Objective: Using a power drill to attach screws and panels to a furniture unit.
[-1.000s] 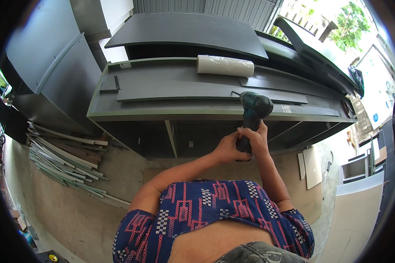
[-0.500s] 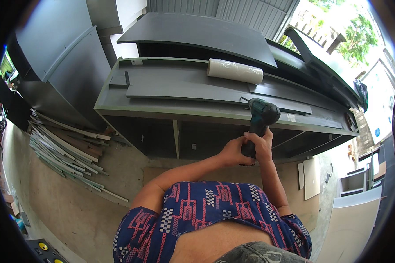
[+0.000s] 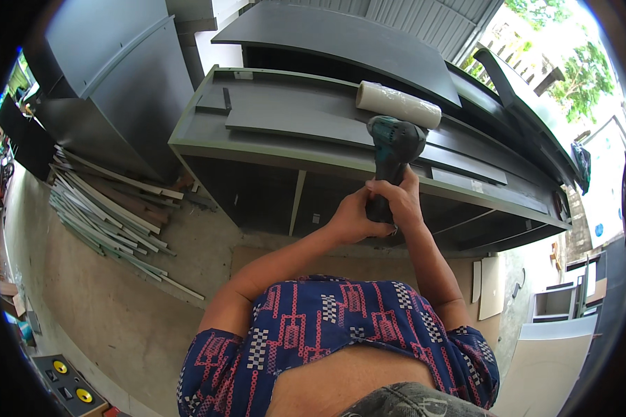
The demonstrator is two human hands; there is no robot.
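A teal and black cordless drill [image 3: 396, 142] stands upright in both my hands, over the front edge of a long dark grey cabinet [image 3: 254, 141]. My right hand [image 3: 405, 199] is wrapped round its handle. Low on the handle, my left hand [image 3: 355, 218] closes round the base from the left side. The drill's head points away from me, and its tip is hidden. Just beyond the drill lies a roll of clear wrapping film [image 3: 398, 104], on top of the cabinet. A loose grey board [image 3: 292, 125] rests there too, left of the drill.
A large grey panel [image 3: 341, 38] lies behind the cabinet. Thin strips [image 3: 111, 212] are heaped on the floor at left, below a tall grey cabinet [image 3: 129, 97]. A speaker box [image 3: 69, 386] with yellow cones stands at lower left. Pale boards [image 3: 553, 354] lie at right.
My hands have moved the drill left along the cabinet, closer to the film roll. Its head has turned, and the bit that showed before is now hidden. The whole view has shifted slightly.
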